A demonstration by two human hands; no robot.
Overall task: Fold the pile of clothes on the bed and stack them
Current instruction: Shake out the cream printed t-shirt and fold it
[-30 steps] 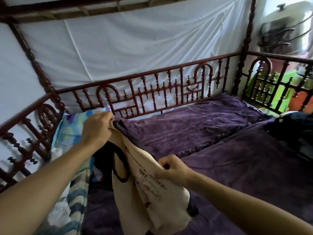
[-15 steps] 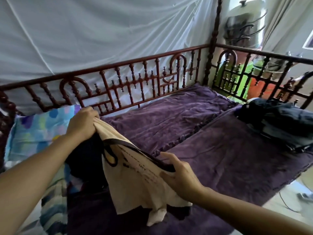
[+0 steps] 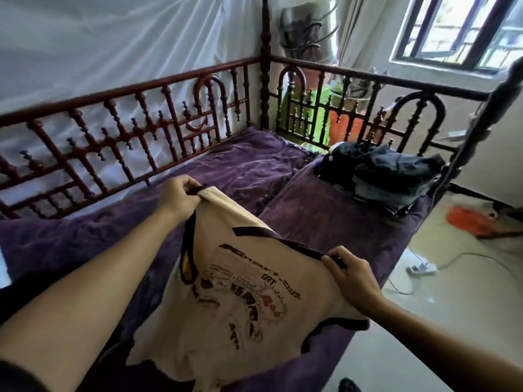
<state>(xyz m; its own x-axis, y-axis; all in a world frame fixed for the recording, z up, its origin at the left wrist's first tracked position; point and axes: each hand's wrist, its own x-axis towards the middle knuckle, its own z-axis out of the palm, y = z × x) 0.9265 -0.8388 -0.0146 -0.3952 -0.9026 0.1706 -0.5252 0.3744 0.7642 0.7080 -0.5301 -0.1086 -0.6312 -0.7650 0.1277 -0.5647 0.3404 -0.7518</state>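
At nine to ten o'clock, a carved dark-red railing (image 3: pixel 113 131) along the far side of the bed, with white netting (image 3: pixel 99 52) hung behind it. Below that, a rumpled purple bed cover (image 3: pixel 70 239) spread across the mattress.

Just left of centre, toward eleven o'clock: left hand (image 3: pixel 178 198), fingers curled tight, pinching one shoulder strap of a cream sleeveless top (image 3: pixel 254 321). Top held up off the cover, black-edged at neck and armholes, printed front facing the camera. Lower hem drooping toward six o'clock, seemingly brushing the cover, though hard to tell from this angle.

At four o'clock, right hand (image 3: pixel 351 275), thumb and fingers closed on the other black-trimmed strap, cloth stretched between both grips.

At two o'clock, well apart from the top, a stack of dark folded clothes (image 3: pixel 385 176) resting on the cover near the foot rail (image 3: pixel 396 81). Behind that rail, something bright green (image 3: pixel 322 120).

At one o'clock, a dark-framed window (image 3: pixel 452 32). At three o'clock on the pale floor (image 3: pixel 438 321), an orange object (image 3: pixel 467 220). Just below it, toward four o'clock, a white power strip (image 3: pixel 421 268) with its cord.
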